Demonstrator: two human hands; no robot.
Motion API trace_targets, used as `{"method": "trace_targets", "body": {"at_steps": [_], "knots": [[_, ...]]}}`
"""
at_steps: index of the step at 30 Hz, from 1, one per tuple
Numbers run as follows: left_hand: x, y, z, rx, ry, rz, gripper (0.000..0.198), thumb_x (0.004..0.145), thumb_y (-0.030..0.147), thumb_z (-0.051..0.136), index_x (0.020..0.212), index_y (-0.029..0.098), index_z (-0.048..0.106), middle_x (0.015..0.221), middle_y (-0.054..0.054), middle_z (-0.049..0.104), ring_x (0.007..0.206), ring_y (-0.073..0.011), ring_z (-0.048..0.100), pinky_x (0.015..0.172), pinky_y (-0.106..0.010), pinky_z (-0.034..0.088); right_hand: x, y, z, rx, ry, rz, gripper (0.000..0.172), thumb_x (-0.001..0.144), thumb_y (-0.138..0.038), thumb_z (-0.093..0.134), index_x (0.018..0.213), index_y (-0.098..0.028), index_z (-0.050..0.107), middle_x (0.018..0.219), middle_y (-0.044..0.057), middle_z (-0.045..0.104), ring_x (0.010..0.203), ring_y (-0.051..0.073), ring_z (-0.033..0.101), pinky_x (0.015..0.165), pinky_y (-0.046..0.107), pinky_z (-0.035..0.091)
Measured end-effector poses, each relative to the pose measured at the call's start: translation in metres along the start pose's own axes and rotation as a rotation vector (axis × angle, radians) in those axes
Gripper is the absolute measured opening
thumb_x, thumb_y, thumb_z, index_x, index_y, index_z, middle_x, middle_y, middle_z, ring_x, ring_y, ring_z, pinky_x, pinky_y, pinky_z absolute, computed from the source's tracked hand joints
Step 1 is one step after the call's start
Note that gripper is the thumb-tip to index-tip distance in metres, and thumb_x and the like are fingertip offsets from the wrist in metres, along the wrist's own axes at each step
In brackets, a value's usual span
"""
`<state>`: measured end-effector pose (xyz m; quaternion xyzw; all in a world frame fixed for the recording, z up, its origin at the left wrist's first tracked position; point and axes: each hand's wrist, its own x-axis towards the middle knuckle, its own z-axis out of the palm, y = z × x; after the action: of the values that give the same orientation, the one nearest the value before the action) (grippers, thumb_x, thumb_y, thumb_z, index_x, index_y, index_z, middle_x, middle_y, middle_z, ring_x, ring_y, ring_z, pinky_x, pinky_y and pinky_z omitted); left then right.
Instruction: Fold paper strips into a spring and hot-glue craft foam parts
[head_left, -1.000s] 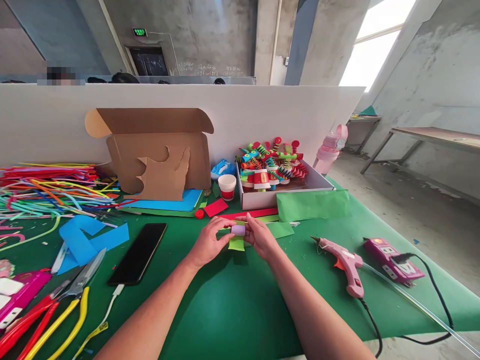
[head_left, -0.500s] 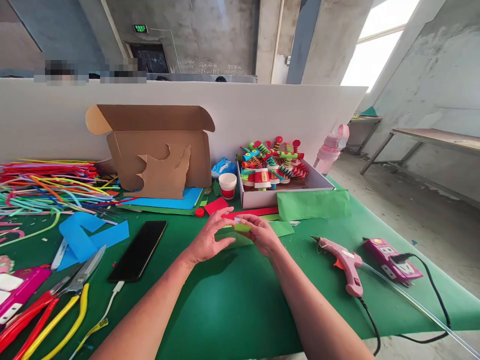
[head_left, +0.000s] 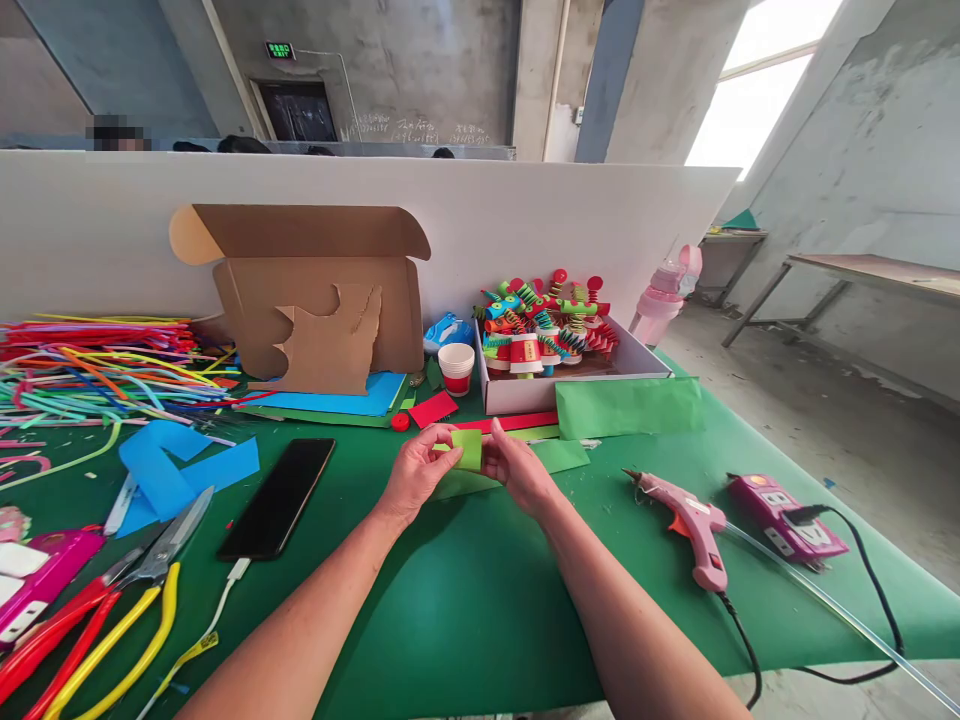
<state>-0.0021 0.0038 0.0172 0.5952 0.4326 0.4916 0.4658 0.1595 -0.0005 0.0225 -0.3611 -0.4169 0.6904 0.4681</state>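
My left hand (head_left: 415, 478) is closed on a small light-green paper piece (head_left: 469, 450), pinching its left side between thumb and fingers. The paper stands flat towards me, above the green table. At its right edge is my right hand (head_left: 521, 472), with the thumb raised apart from the fingers. Those fingertips are close to the paper's edge or touching it; I cannot tell which. Under and behind the hands lie green paper strips (head_left: 564, 456) and a red paper strip (head_left: 525, 421). A red paper piece (head_left: 433, 409) lies just beyond my left hand.
A box (head_left: 517, 398) of paper-cup figures stands behind, beside stacked paper cups (head_left: 456, 368). On the right are a pink glue gun (head_left: 694, 520) and a power strip (head_left: 787, 517). At left lie a phone (head_left: 279, 498), scissors (head_left: 161, 555), blue paper (head_left: 161, 470) and pipe cleaners (head_left: 112, 370).
The green paper piece has passed from my right hand's fingers to my left hand's pinch and now faces me. My left fingers have closed; my right thumb has lifted away.
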Motion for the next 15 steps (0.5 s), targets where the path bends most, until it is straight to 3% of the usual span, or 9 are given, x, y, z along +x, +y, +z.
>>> {"method": "trace_targets", "body": {"at_steps": [5,9,12,15], "knots": [[0.001,0.001,0.002,-0.017,0.006,-0.012,0.029,0.069,0.043,0.072,0.070,0.018,0.057,0.095,-0.004,0.064,0.080,-0.0154,0.058,0.070,-0.027,0.050,-0.003,0.000,0.001,-0.166,-0.025,-0.078,0.037,0.062,-0.050,0.081,0.081,-0.019,0.073,0.075,0.002,0.071,0.083,0.022,0.066,0.079,0.034,0.051],[0.002,0.003,-0.002,-0.149,0.047,-0.126,0.036,0.073,0.051,0.068,0.084,0.018,0.061,0.095,-0.004,0.064,0.081,-0.0158,0.060,0.067,-0.026,0.049,0.001,0.003,-0.001,-0.138,0.027,-0.151,0.042,0.061,-0.047,0.082,0.092,-0.020,0.072,0.087,0.004,0.073,0.091,0.024,0.066,0.087,0.038,0.050],[0.002,0.004,-0.007,-0.293,-0.065,-0.248,0.039,0.075,0.049,0.069,0.097,0.017,0.063,0.103,-0.007,0.065,0.079,-0.0164,0.063,0.065,-0.027,0.050,0.004,0.003,-0.002,-0.116,0.088,-0.236,0.039,0.063,-0.043,0.082,0.093,-0.021,0.069,0.090,0.005,0.073,0.093,0.024,0.066,0.090,0.038,0.049],[0.001,0.005,-0.009,-0.356,-0.164,-0.282,0.043,0.069,0.039,0.078,0.104,0.017,0.063,0.098,-0.006,0.067,0.076,-0.0166,0.065,0.068,-0.031,0.052,0.005,0.004,-0.001,-0.128,0.094,-0.292,0.035,0.065,-0.041,0.081,0.091,-0.022,0.067,0.090,0.004,0.072,0.091,0.022,0.066,0.089,0.037,0.049]]}}
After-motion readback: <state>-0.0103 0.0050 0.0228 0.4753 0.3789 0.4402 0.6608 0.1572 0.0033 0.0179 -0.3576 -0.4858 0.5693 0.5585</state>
